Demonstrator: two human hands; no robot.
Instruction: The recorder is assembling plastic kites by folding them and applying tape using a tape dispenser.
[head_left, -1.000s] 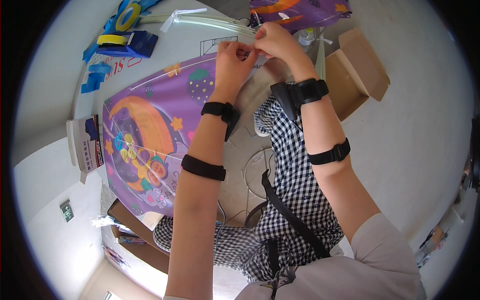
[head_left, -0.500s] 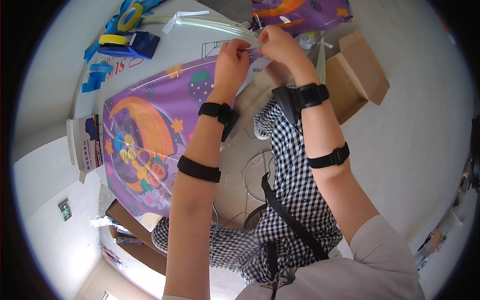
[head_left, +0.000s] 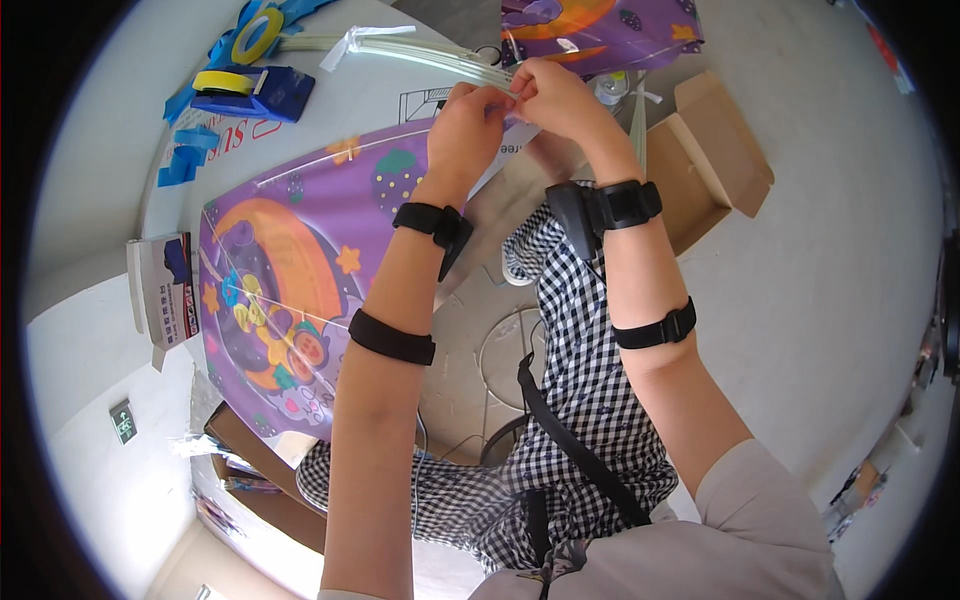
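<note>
A purple kite [head_left: 375, 240] printed with an orange moon, stars and strawberries lies across the table, thin pale rods and a white string running over it. At its upper right corner my left hand [head_left: 468, 125] is closed, fingertips pinching the kite's tip. My right hand [head_left: 550, 98] is closed too, thumb and finger pressed together right against the left fingertips. Whatever small part sits between the right fingers is hidden. Just behind the hands lies a bundle of thin pale rods [head_left: 420, 50], tied with a white strip.
A blue tape dispenser [head_left: 265, 95] with yellow tape, a tape roll [head_left: 257, 36] and blue strips [head_left: 188, 158] lie at the table's far left. Another purple printed sheet [head_left: 605, 30] is at the far edge. An open cardboard box [head_left: 695, 170] stands to the right, near a clear bottle [head_left: 610, 88].
My left hand has moved slightly right, so its fingertips now meet those of my right hand. The right hand has shifted a little nearer. The whole view has moved slightly.
</note>
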